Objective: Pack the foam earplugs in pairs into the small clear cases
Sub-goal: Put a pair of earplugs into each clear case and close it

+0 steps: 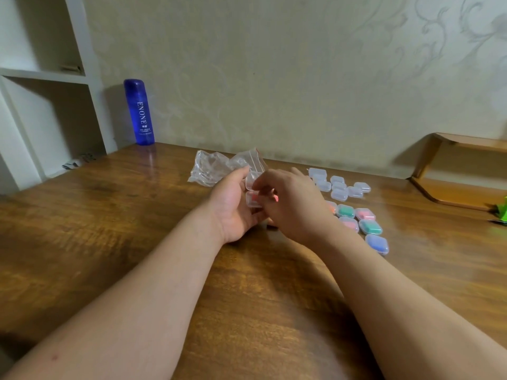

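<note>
My left hand (233,204) cradles a small clear case (253,198) with its lid swung up; a red-pink earplug lies inside. My right hand (290,204) is right beside the case, and its fingers pinch another pink earplug (275,197) at the case's rim. To the right, several empty clear cases (338,186) sit in a cluster on the wooden table (137,215). Nearer to me lie several filled cases (362,220) with orange, green, pink and blue plugs.
A crumpled clear zip bag (219,165) lies just behind my hands. A tall blue bottle (139,112) stands at the back left by white shelves (49,78). A wooden rack (461,171) and a green object (500,212) are at the right edge.
</note>
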The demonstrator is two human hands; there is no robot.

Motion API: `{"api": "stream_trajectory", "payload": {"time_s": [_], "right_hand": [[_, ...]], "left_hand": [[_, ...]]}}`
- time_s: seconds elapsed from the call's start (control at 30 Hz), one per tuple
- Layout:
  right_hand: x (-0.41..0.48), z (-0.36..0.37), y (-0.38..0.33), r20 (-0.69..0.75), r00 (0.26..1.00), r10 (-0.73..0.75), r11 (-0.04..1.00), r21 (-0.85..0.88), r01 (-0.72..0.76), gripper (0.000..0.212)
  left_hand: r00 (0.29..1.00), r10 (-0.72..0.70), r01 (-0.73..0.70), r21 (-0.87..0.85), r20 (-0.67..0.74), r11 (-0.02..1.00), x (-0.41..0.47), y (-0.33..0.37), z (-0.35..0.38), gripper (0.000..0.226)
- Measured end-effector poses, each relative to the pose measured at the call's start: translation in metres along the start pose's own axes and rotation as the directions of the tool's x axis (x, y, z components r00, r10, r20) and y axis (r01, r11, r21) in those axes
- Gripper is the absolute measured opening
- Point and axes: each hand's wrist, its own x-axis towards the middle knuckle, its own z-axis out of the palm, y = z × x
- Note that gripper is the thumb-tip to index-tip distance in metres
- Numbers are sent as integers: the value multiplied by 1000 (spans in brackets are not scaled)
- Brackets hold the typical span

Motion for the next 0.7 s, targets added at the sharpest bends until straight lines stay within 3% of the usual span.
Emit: {"api": "stream_trajectory", "payload": {"time_s": [0.37,0.47,0.57,0.7], "right_hand": [[-5,-4,-2,53,998,-27,999,43,24,16],[-3,-7,-1,-39,994,102,978,185,-93,13],[0,-13,11,-135,930,343,917,265,-299,19],[-4,-14,32,-59,879,474,878,101,-467,26]], "left_hand": [[1000,-19,19,2,1,1000,2,1,-3,58],[1000,-4,4,4,-25,1000,0,4,-2,55],[993,18,-13,50,-115,999,0,13,-8,53],[974,45,-32,60,-223,998,-1,27,-22,48]]}}
